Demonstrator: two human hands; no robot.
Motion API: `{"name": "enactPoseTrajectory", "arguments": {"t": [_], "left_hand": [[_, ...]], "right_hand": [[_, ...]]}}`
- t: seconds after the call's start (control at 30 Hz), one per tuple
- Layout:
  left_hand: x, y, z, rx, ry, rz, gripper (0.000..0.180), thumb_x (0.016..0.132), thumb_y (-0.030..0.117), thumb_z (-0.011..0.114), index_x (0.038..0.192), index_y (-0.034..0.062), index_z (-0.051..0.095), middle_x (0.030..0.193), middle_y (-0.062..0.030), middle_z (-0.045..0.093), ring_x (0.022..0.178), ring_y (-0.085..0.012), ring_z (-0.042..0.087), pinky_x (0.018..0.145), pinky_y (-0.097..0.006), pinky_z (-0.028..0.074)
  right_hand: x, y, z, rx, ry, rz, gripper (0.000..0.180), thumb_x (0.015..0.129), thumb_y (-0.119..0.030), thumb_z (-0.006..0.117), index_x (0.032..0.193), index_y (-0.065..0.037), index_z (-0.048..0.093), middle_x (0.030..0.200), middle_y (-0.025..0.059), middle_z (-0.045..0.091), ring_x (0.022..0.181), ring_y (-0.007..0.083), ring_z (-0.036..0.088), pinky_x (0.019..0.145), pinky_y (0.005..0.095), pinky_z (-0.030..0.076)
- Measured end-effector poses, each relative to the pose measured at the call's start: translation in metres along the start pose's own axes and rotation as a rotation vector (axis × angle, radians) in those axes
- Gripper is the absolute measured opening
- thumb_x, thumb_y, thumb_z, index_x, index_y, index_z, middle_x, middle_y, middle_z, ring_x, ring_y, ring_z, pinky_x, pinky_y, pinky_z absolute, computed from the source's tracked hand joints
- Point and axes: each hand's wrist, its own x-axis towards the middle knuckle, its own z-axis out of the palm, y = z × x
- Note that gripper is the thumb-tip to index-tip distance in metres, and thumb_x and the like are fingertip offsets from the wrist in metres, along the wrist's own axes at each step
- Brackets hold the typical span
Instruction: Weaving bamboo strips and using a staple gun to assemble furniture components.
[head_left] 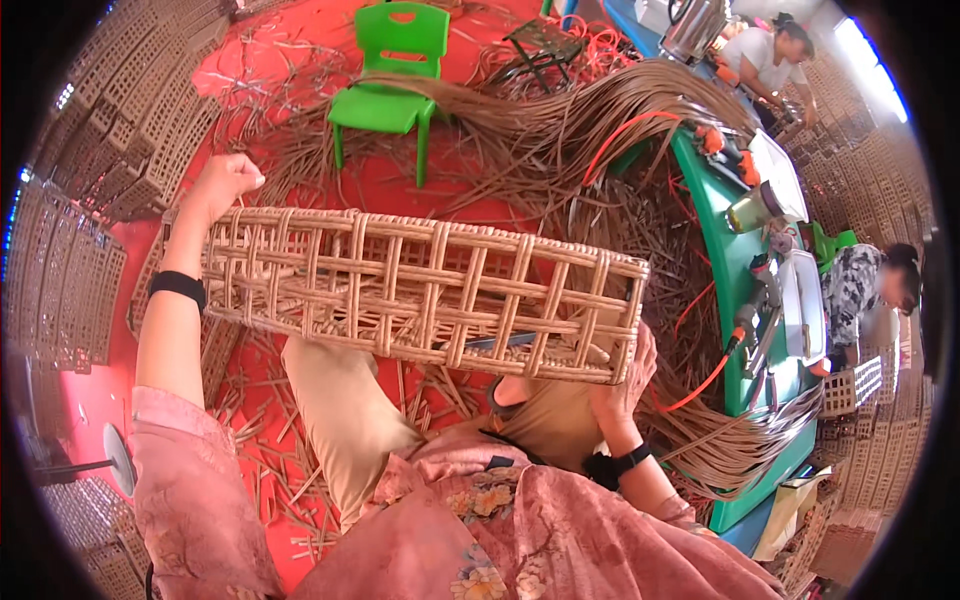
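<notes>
A long woven basket (440,262) of brown rattan-like strips, with an open lattice side, lies across my lap and knees. My left hand (222,187) is raised just above its far left corner, fingers pinched on a thin strip that rises from the rim. At the right end, my right hand (628,380) wraps round the lower corner of the basket, its fingers partly hidden behind the end. Through the lattice, loose strips and a dark bluish long object (500,341) show; what that is I cannot make out.
Long bundles of brown strips (590,105) drape past a green chair (390,85) and over a green table (715,230) carrying tools, a jar (752,208) and white trays. An orange hose (705,385) hangs beside it. Cut scraps litter the red floor. Stacked baskets line both sides; two people work at right.
</notes>
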Motion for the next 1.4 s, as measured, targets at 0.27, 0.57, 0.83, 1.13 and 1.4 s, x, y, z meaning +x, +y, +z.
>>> {"name": "enactPoseTrajectory", "arguments": {"t": [0.27,0.57,0.83,1.13,1.4], "left_hand": [[0.007,-0.002,0.002,-0.027,-0.021,-0.035,0.016,0.076,0.017,0.069,0.076,0.002,0.063,0.07,-0.0012,0.06,0.067,-0.0092,0.052,0.065,-0.029,0.043],[0.01,-0.004,0.002,-0.028,-0.013,-0.005,0.014,0.077,0.015,0.067,0.075,0.0019,0.062,0.067,0.0006,0.056,0.066,-0.0083,0.049,0.062,-0.028,0.041],[0.01,0.006,0.0,0.031,-0.039,-0.056,0.02,0.075,0.019,0.07,0.077,0.0,0.063,0.072,-0.0053,0.063,0.07,-0.0129,0.056,0.068,-0.031,0.044],[0.014,0.009,-0.005,-0.003,-0.079,-0.083,0.017,0.077,0.017,0.069,0.077,0.0012,0.063,0.075,-0.0033,0.064,0.071,-0.0115,0.056,0.069,-0.028,0.044],[0.016,0.002,-0.002,-0.025,-0.078,-0.064,0.016,0.078,0.016,0.069,0.077,0.0014,0.062,0.074,-0.0031,0.063,0.07,-0.0114,0.055,0.068,-0.028,0.044]], "right_hand": [[0.001,0.004,-0.008,0.032,-0.007,0.008,0.062,0.073,-0.025,0.068,0.128,-0.008,0.044,0.133,0.0154,0.04,0.127,0.0373,0.033,0.104,0.0491,0.026],[0.001,0.006,-0.003,0.038,-0.009,-0.031,0.061,0.07,-0.013,0.063,0.128,-0.005,0.043,0.134,0.016,0.039,0.128,0.038,0.031,0.104,0.0493,0.025],[-0.004,0.009,0.003,0.016,-0.007,-0.048,0.061,0.072,-0.016,0.057,0.129,-0.003,0.042,0.135,0.0185,0.038,0.128,0.0403,0.03,0.106,0.0503,0.022],[0.0,0.011,0.006,-0.011,0.044,-0.084,0.059,0.078,-0.025,0.057,0.129,-0.001,0.042,0.137,0.0184,0.039,0.127,0.0401,0.033,0.104,0.0499,0.026],[-0.001,0.012,0.005,-0.021,0.033,-0.069,0.057,0.079,-0.023,0.058,0.13,-0.002,0.042,0.137,0.0171,0.039,0.128,0.0392,0.033,0.104,0.0497,0.026]]}}
